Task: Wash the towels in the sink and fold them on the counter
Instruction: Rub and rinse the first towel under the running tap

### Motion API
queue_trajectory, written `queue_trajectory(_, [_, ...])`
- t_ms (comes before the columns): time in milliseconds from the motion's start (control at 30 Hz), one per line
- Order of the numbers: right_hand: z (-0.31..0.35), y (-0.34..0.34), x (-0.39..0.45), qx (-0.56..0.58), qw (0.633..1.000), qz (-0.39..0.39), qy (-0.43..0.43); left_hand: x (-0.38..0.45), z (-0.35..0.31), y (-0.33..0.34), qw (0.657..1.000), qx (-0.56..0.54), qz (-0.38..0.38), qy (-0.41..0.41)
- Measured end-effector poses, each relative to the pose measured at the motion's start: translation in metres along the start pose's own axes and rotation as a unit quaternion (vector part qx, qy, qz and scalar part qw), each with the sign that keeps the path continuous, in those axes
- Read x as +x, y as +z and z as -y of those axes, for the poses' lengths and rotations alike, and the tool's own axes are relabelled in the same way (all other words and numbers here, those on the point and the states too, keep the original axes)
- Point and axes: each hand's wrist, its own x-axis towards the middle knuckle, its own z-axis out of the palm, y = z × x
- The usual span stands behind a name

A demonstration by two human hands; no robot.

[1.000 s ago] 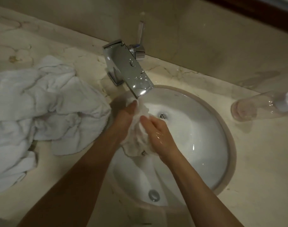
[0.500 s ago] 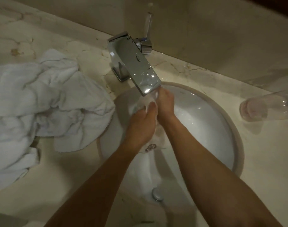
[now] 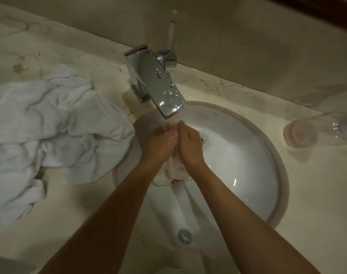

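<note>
Judging by the scene, washing was underway: a small towel (image 3: 173, 171) was gripped by the left hand (image 3: 159, 141) and right hand (image 3: 189, 144) under the faucet (image 3: 158, 84), over the sink (image 3: 247, 155). Crumpled towels (image 3: 50, 131) lay unfolded on the left counter (image 3: 316, 194); folding remained.

Hands hide most of the small towel (image 3: 171, 173); right edge crops the bottle (image 3: 316, 129).
</note>
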Motion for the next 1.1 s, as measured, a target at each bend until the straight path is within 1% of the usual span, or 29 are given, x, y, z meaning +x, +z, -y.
queue_trajectory(33, [-0.005, -0.01, 0.003, 0.094, 0.994, -0.006, 0.064, -0.004, 0.007, -0.001, 0.998, 0.053, 0.014, 0.013])
queue_trajectory(67, [-0.018, -0.022, 0.004, 0.175, 0.975, -0.004, 0.134, -0.014, 0.013, -0.002, 0.991, 0.125, 0.02, 0.045])
queue_trajectory(100, [-0.032, -0.035, 0.0, 0.24, 0.95, 0.022, 0.201, -0.021, 0.024, -0.003, 0.984, 0.166, 0.019, 0.059])
queue_trajectory(133, [-0.043, -0.044, -0.01, 0.287, 0.924, 0.041, 0.251, -0.025, 0.033, -0.005, 0.988, 0.148, 0.017, 0.045])
queue_trajectory(167, [-0.053, -0.054, -0.02, 0.321, 0.901, 0.049, 0.287, -0.028, 0.041, -0.01, 0.997, 0.08, 0.007, 0.01])
queue_trajectory(200, [-0.064, -0.063, -0.026, 0.351, 0.877, 0.07, 0.321, -0.032, 0.043, -0.015, 0.998, -0.036, 0.018, -0.04])
queue_trajectory(233, [-0.074, -0.068, -0.032, 0.377, 0.852, 0.097, 0.35, -0.03, 0.047, -0.02, 0.98, -0.17, 0.033, -0.098])
queue_trajectory(267, [-0.075, -0.07, -0.039, 0.383, 0.837, 0.125, 0.37, -0.031, 0.046, -0.022, 0.941, -0.287, 0.083, -0.159])
queue_trajectory(300, [-0.074, -0.067, -0.041, 0.378, 0.833, 0.133, 0.381, -0.034, 0.044, -0.022, 0.898, -0.369, 0.127, -0.202])
queue_trajectory(333, [-0.07, -0.063, -0.043, 0.358, 0.846, 0.135, 0.372, -0.035, 0.041, -0.02, 0.863, -0.413, 0.169, -0.238])
queue_trajectory(367, [-0.069, -0.058, -0.041, 0.311, 0.878, 0.124, 0.342, -0.035, 0.041, -0.018, 0.843, -0.43, 0.187, -0.263])
queue_trajectory(400, [-0.065, -0.053, -0.041, 0.245, 0.918, 0.09, 0.299, -0.036, 0.04, -0.017, 0.838, -0.421, 0.199, -0.284])
queue_trajectory(433, [-0.061, -0.049, -0.039, 0.196, 0.948, 0.058, 0.244, -0.031, 0.042, -0.016, 0.845, -0.405, 0.195, -0.29])
queue_trajectory(467, [-0.054, -0.048, -0.039, 0.169, 0.965, 0.039, 0.195, -0.027, 0.039, -0.016, 0.851, -0.402, 0.197, -0.275])
queue_trajectory(500, [-0.046, -0.046, -0.04, 0.164, 0.973, 0.035, 0.158, -0.022, 0.034, -0.018, 0.864, -0.397, 0.183, -0.25])
queue_trajectory(533, [-0.034, -0.046, -0.043, 0.166, 0.975, 0.042, 0.14, -0.014, 0.029, -0.019, 0.89, -0.376, 0.144, -0.216])
queue_trajectory(600, [-0.011, -0.047, -0.05, 0.168, 0.972, 0.074, 0.148, 0.006, 0.021, -0.023, 0.936, -0.313, 0.028, -0.156])
queue_trajectory(667, [0.008, -0.049, -0.058, 0.147, 0.968, 0.133, 0.156, 0.018, 0.009, -0.019, 0.961, -0.254, -0.021, -0.111])
queue_trajectory(700, [0.014, -0.048, -0.059, 0.118, 0.974, 0.142, 0.135, 0.019, 0.006, -0.013, 0.967, -0.235, -0.031, -0.097])
queue_trajectory(733, [0.021, -0.046, -0.056, 0.086, 0.982, 0.128, 0.105, 0.014, 0.003, -0.007, 0.973, -0.217, -0.032, -0.077])
queue_trajectory(800, [0.033, -0.041, -0.039, 0.024, 0.998, 0.041, 0.052, 0.0, -0.003, 0.003, 0.981, -0.19, -0.02, -0.036])
queue_trajectory(867, [0.038, -0.031, -0.019, -0.013, 0.999, -0.029, 0.013, -0.006, 0.003, 0.006, 0.994, -0.109, 0.014, 0.0])
queue_trajectory(900, [0.038, -0.023, -0.015, -0.04, 0.999, -0.034, -0.001, -0.005, 0.008, 0.006, 0.997, -0.067, 0.027, 0.004])
queue_trajectory(933, [0.037, -0.015, -0.016, -0.07, 0.997, -0.014, -0.019, -0.002, 0.009, 0.01, 0.999, -0.018, 0.045, -0.002])
queue_trajectory(967, [0.033, -0.008, -0.019, -0.1, 0.994, 0.028, -0.036, 0.003, 0.014, 0.011, 0.999, -0.005, 0.038, -0.026])
queue_trajectory(1000, [0.029, -0.002, -0.025, -0.114, 0.989, 0.077, -0.053, -0.006, 0.007, -0.002, 0.998, -0.037, 0.0, -0.055])
queue_trajectory(1033, [0.026, 0.003, -0.026, -0.114, 0.986, 0.101, -0.07, -0.003, 0.021, -0.005, 0.998, 0.049, -0.03, -0.023])
queue_trajectory(1067, [0.025, 0.005, -0.021, -0.115, 0.986, 0.085, -0.08, -0.001, 0.024, -0.002, 0.989, 0.113, -0.086, -0.045])
queue_trajectory(1100, [0.022, 0.006, -0.006, -0.12, 0.99, 0.031, -0.067, 0.008, 0.033, -0.003, 0.997, 0.051, -0.06, -0.021])
